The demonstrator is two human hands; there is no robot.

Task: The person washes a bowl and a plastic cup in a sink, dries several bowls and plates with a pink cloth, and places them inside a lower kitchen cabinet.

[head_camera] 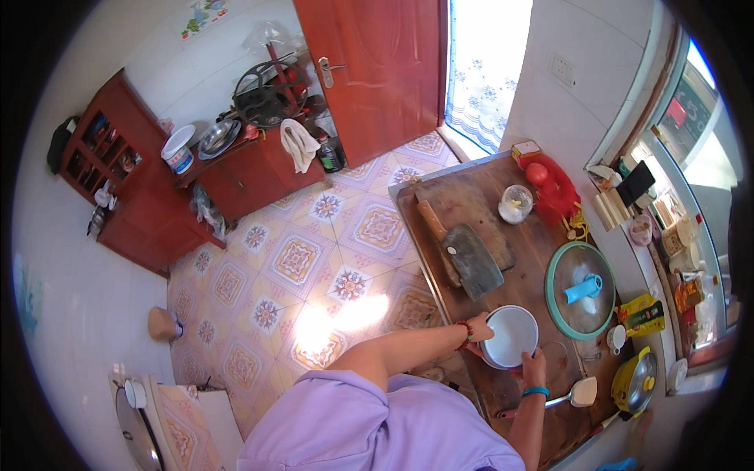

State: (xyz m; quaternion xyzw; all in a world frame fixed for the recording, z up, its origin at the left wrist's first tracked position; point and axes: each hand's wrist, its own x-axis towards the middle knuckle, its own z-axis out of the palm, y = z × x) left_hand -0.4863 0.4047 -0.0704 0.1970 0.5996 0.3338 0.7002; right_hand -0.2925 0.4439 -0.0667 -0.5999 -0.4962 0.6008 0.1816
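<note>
A white bowl [513, 337], seemingly stacked with another underneath, is held between both hands over the near part of the wooden table. My left hand [482, 331], with a beaded bracelet at the wrist, grips its left rim. The right hand [533, 366], below a teal wristband, has its thumb on the near right rim. Just beyond the bowl a cleaver [473, 259] with a wooden handle rests on a worn cutting board [471, 203]. A glass lid [580, 312] with a green rim and blue handle lies to the right. A spatula [582, 392] lies beside my right forearm.
The wooden table [545, 250] also bears a glass jar [515, 204], a red bag [556, 191] and a yellow packet [642, 315]. A yellow pot [635, 382] stands at the right. Jars line the windowsill. A red door [383, 70] stands ajar beyond patterned floor tiles [297, 259].
</note>
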